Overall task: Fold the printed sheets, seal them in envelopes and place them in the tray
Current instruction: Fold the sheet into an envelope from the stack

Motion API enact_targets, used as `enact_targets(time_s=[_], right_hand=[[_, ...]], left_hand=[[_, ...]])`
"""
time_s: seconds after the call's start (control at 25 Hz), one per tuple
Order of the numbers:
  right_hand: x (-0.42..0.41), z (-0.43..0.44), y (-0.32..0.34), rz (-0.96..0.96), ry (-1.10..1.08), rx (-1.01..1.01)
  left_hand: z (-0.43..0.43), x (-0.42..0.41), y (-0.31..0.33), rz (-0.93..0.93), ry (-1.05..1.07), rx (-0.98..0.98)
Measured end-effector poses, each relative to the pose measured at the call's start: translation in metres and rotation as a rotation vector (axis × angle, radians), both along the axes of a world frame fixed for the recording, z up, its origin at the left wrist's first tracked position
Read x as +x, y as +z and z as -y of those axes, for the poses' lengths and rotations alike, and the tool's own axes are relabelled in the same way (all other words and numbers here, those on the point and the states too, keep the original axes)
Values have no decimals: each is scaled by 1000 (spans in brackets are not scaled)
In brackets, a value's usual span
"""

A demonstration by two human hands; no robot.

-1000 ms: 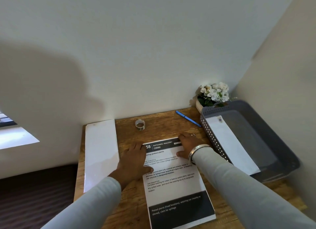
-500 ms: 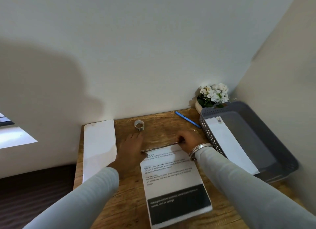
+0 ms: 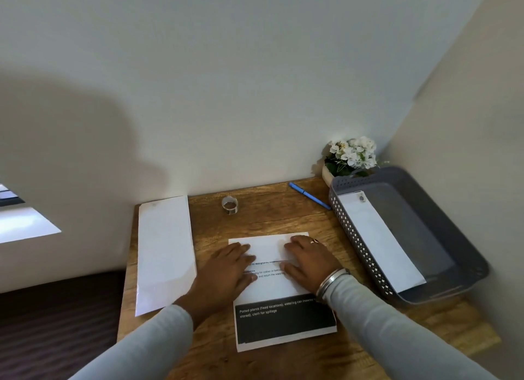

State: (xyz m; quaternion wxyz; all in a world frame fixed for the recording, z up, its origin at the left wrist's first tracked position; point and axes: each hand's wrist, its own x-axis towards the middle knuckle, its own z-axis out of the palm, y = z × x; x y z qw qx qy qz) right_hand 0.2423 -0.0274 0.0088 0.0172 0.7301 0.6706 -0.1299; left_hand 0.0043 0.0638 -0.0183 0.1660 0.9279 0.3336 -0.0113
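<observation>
A printed sheet (image 3: 283, 317) lies in the middle of the wooden desk, with a black band of text at its near end. Its far third is folded toward me, white back up (image 3: 268, 245). My left hand (image 3: 226, 272) lies flat on the left of the fold, fingers spread. My right hand (image 3: 307, 262), with a ring and a metal bangle, presses flat on the right of the fold. A stack of white envelopes (image 3: 164, 252) lies on the desk's left side. The grey tray (image 3: 453, 243) at the right holds one sealed envelope (image 3: 380, 240).
A small tape roll (image 3: 229, 205) and a blue pen (image 3: 309, 196) lie at the back of the desk (image 3: 283, 215). A pot of white flowers (image 3: 351, 155) stands in the back corner. Walls close in behind and at the right.
The sheet's top edge was lifted and brought toward me. It now lies folded flat over the text, with both hands pressing on it.
</observation>
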Motion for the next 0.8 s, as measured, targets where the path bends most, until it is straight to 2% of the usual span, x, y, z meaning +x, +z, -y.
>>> enact_targets(time_s=[0.12,0.28,0.48,0.8], right_hand=[[-28,-9,-10,-27,-51,35],[-55,-19,-28,-7,-45,-20],[-8,-8,-26,46,-223,-12],[5,-4,-16,54,-240,-85]], left_hand=[[3,14,4,11,55,82],[6,21,2,-41,117,97],[5,16,0,-105,145,62],[14,64,10,-117,-53,82]])
